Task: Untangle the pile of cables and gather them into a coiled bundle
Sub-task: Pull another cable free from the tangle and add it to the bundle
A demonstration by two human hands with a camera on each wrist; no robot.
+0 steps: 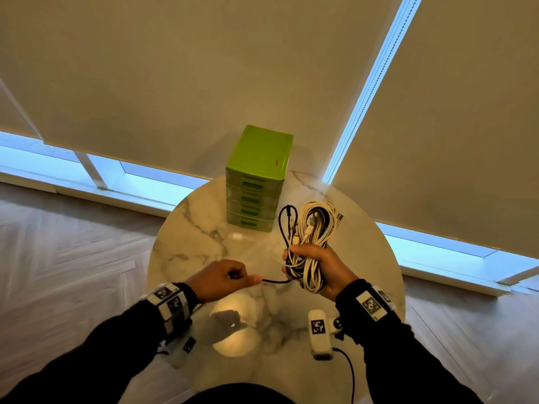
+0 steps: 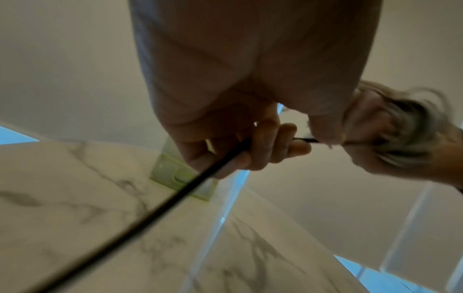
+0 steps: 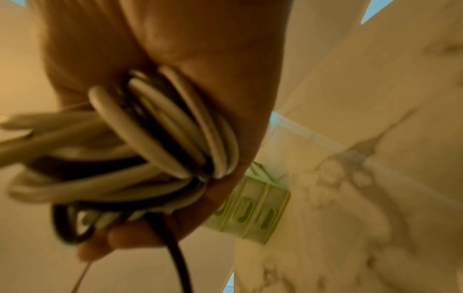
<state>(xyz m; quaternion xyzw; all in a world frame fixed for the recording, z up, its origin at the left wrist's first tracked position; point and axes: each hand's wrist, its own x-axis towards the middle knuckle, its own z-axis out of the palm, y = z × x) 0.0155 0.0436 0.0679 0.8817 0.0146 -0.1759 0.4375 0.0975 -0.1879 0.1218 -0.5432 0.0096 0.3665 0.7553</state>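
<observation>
- Your right hand (image 1: 318,269) holds the bundle (image 1: 313,243) of white and black cables above the surface (image 1: 186,228), its fingers (image 3: 130,237) curled around the loops. Most of the coiling looks done.
- Your left hand (image 1: 221,279) pinches the black cable (image 1: 277,281) just left of the bundle, with thumb and fingers (image 2: 283,142) closed on it.
- What I think is left: wind this loose black tail onto the bundle.
- The green drawer box (image 1: 256,182) stands at the far side.
</observation>
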